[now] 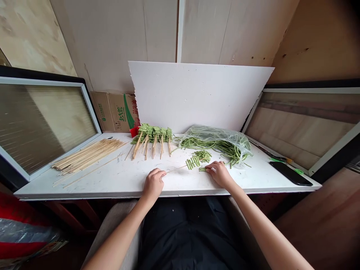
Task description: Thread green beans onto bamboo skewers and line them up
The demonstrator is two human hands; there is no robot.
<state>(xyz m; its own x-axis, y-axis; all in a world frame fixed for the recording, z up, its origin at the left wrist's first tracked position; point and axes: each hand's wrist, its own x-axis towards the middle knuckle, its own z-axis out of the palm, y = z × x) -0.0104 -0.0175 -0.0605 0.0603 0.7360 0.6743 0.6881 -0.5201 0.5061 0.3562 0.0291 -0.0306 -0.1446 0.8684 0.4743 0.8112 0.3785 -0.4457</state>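
Observation:
My left hand pinches the bare end of a bamboo skewer. On the skewer's far end sits a row of short green bean pieces. To the right, my right hand is closed on a few cut bean pieces whose ends stick out past the fingertips, low over the tabletop. Just behind the skewer lies a small pile of cut bean pieces. Further back are stacked bundles of finished bean skewers, their sticks pointing toward me.
Loose bamboo skewers lie on the left of the white table. Long green beans spill from a clear plastic bag. A black phone is at right; a cardboard box and white board stand behind.

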